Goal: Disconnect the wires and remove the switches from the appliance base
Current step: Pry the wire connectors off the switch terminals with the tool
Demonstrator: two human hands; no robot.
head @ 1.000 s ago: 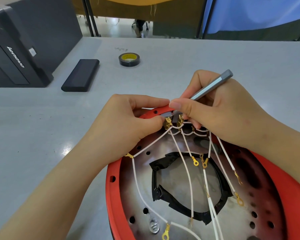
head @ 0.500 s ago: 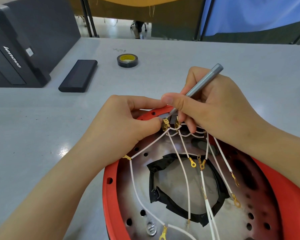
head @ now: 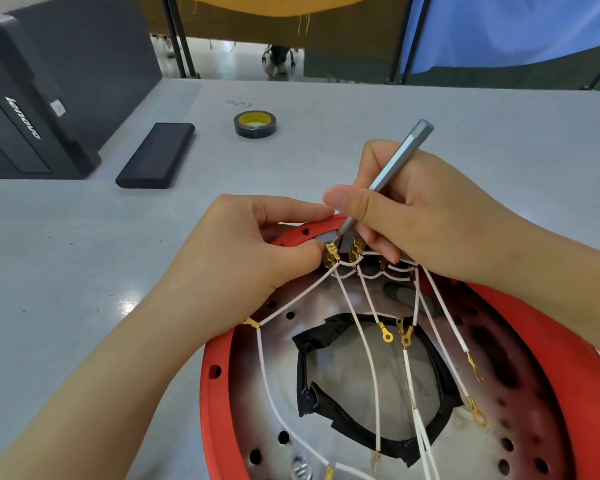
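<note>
While the left hand (head: 243,258) pinches a brass spade terminal (head: 330,255) at the far rim of the red appliance base (head: 548,341), centre of the frame, the right hand (head: 426,216) grips a grey metal tool (head: 388,171) like a pen, thumb and fingers clenched round its shaft. Compared with a second ago, the tool stands steeper and its tip has dipped down between two terminals, against the grey switch body (head: 343,242) set in the rim. That suggests the prying step is now under way, levering a connector or the switch free, with none of the switches out yet. White wires (head: 364,344) fan from the switches down across the scorched metal plate toward the lower frame; several ring lugs (head: 387,337) already hang loose, so part of the disconnecting seems done. On the grey worktop (head: 84,271), upper left, lie a black rectangular case (head: 155,154), a roll of black tape (head: 255,124) and a black Lenovo computer (head: 21,109).
</note>
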